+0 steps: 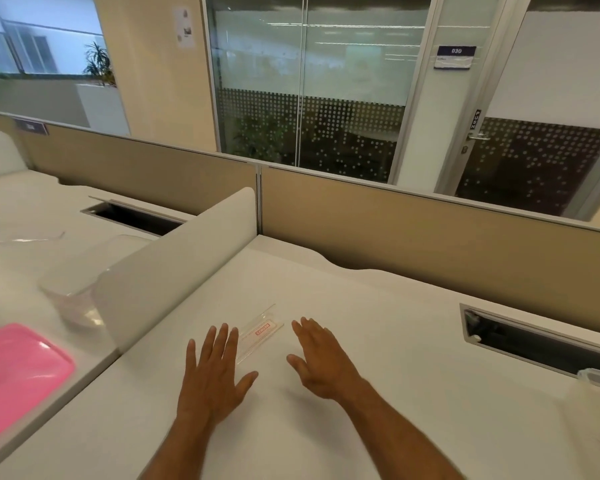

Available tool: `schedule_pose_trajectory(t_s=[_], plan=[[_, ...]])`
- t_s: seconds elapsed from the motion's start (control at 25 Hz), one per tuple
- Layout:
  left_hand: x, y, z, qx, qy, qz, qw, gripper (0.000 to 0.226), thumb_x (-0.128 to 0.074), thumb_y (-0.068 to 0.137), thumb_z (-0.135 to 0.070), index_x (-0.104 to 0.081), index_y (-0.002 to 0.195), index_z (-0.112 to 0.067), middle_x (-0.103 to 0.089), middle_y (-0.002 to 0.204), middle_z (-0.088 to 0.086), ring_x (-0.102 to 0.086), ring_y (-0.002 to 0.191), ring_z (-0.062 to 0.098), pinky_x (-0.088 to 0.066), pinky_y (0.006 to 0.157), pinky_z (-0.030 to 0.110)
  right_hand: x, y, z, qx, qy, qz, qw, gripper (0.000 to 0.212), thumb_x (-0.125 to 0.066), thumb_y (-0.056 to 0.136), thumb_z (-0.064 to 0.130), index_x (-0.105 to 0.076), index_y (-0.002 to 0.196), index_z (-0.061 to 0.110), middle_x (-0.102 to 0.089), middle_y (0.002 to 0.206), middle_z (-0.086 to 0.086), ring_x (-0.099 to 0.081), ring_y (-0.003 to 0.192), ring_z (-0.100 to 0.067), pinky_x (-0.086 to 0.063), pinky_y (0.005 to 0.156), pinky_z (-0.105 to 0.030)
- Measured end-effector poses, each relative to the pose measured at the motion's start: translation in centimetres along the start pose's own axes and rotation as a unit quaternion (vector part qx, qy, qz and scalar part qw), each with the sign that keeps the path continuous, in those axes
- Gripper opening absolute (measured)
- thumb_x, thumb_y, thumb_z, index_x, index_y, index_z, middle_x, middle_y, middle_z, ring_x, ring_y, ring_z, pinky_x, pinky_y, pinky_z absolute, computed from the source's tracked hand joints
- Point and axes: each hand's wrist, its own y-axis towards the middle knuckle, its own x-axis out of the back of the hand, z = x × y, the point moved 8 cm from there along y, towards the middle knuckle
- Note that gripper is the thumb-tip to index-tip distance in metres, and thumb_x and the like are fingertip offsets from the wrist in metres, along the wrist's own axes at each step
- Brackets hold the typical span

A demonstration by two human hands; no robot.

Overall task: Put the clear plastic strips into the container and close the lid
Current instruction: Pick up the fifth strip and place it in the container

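Both hands lie open and empty on the counter (395,341) — left hand (212,372) and right hand (321,358) flank the clear plastic strips (257,332) at lower centre. Pinch them by the long edges. The open container (80,282) sits mid-left beyond the white divider (174,271) — lift over it.

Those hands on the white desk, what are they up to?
A person is at a white desk with both hands open, holding nothing. The left hand lies flat, its fingertips by a clear plastic strip with a red label; the right hand is just to the strip's other side. Beyond the white divider, on the next desk, are a clear container and a pink lid, set apart from each other. So the strip is not yet in the container.
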Motion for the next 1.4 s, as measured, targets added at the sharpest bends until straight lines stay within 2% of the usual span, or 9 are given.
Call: schedule_pose_trajectory(t_s=[0.12,0.24,0.36,0.56,0.72,0.88,1.12,1.24,1.4], plan=[[1.0,1.0,1.8,0.015,-0.008,-0.022,1.0,0.073,-0.059,0.078,-0.054,-0.051,0.134,-0.008,-0.06,0.133,0.013,-0.055,0.125,0.035,-0.04,0.1,0.06,0.0,3.1,2.0,0.043,-0.029,0.001,0.999,0.062,-0.029,0.102,0.043,-0.009,0.155,0.018,-0.004,0.164,-0.003,0.0,0.15,-0.019,0.001,0.121,-0.037],[2.1,2.2,3.1,0.029,-0.02,-0.03,0.999,0.067,-0.081,0.062,-0.039,-0.064,0.119,-0.009,-0.071,0.111,0.007,-0.067,0.1,0.031,-0.056,0.077,0.048,0.1,6.3,3.6,0.086,-0.063,-0.004,0.994,0.059,-0.033,0.103,0.038,-0.014,0.154,0.016,-0.01,0.163,-0.006,-0.004,0.15,-0.022,-0.004,0.122,-0.04],[2.5,2.9,3.8,0.031,-0.016,-0.042,0.999,0.047,-0.085,0.055,-0.037,-0.073,0.095,-0.017,-0.074,0.081,-0.003,-0.068,0.071,0.024,-0.054,0.055,0.035,-0.1,9.1,5.1,0.132,-0.096,-0.006,0.987,0.055,-0.04,0.102,0.03,-0.021,0.152,0.015,-0.019,0.161,-0.008,-0.011,0.149,-0.025,-0.009,0.121,-0.043],[1.7,3.2,4.3,0.035,-0.016,-0.035,0.999,0.021,-0.084,0.054,-0.03,-0.067,0.064,-0.027,-0.06,0.052,-0.011,-0.058,0.045,0.013,-0.036,0.039,0.021,-1.5,12.0,6.0,0.171,-0.153,0.021,0.973,0.042,-0.05,0.096,0.016,-0.045,0.138,0.014,-0.047,0.143,-0.008,-0.032,0.139,-0.027,-0.016,0.119,-0.044],[1.6,3.2,4.2,0.026,0.0,-0.04,0.999,0.021,-0.084,0.055,-0.024,-0.064,0.059,-0.023,-0.057,0.048,-0.008,-0.054,0.039,0.015,-0.025,0.04,0.018,-1.3,12.3,5.8,0.165,-0.172,-0.002,0.971,0.026,-0.054,0.089,0.008,-0.061,0.114,0.013,-0.067,0.112,-0.008,-0.061,0.104,-0.031,-0.04,0.096,-0.041],[1.9,3.0,3.0,0.015,-0.016,-0.05,0.999,0.02,-0.085,0.057,-0.019,-0.066,0.061,-0.022,-0.059,0.05,-0.006,-0.056,0.042,0.018,-0.033,0.037,0.022,-0.3,11.0,5.0,0.166,-0.178,-0.015,0.97,0.015,-0.055,0.087,0.007,-0.063,0.1,0.011,-0.07,0.098,-0.01,-0.063,0.085,-0.035,-0.039,0.072,-0.036],[3.7,3.6,1.6,0.063,-0.107,-0.065,0.99,0.011,-0.075,0.075,-0.017,-0.068,0.075,-0.026,-0.067,0.066,-0.009,-0.062,0.06,0.017,-0.041,0.049,0.025,2.8,7.2,2.4,0.122,-0.059,-0.012,0.991,0.029,-0.049,0.096,0.029,-0.058,0.122,0.02,-0.063,0.117,-0.001,-0.055,0.107,-0.023,-0.044,0.086,-0.035],[3.2,4.1,0.8,0.114,-0.194,0.019,0.974,0.011,-0.058,0.086,-0.024,-0.067,0.084,-0.03,-0.069,0.081,-0.013,-0.062,0.077,0.014,-0.047,0.065,0.028,3.4,4.2,0.7,0.134,-0.034,0.038,0.99,0.067,-0.057,0.081,0.061,-0.045,0.137,0.026,-0.054,0.13,0.006,-0.048,0.116,-0.015,-0.04,0.098,-0.031],[2.4,4.4,-1.4,0.132,-0.366,0.107,0.915,0.014,-0.064,0.086,-0.022,-0.071,0.077,-0.029,-0.071,0.076,-0.009,-0.065,0.075,0.009,-0.05,0.065,0.025,4.3,1.3,-1.2,0.137,-0.047,0.04,0.989,0.073,-0.065,0.078,0.051,-0.043,0.142,0.024,-0.05,0.134,0.006,-0.047,0.118,-0.016,-0.041,0.1,-0.03]])
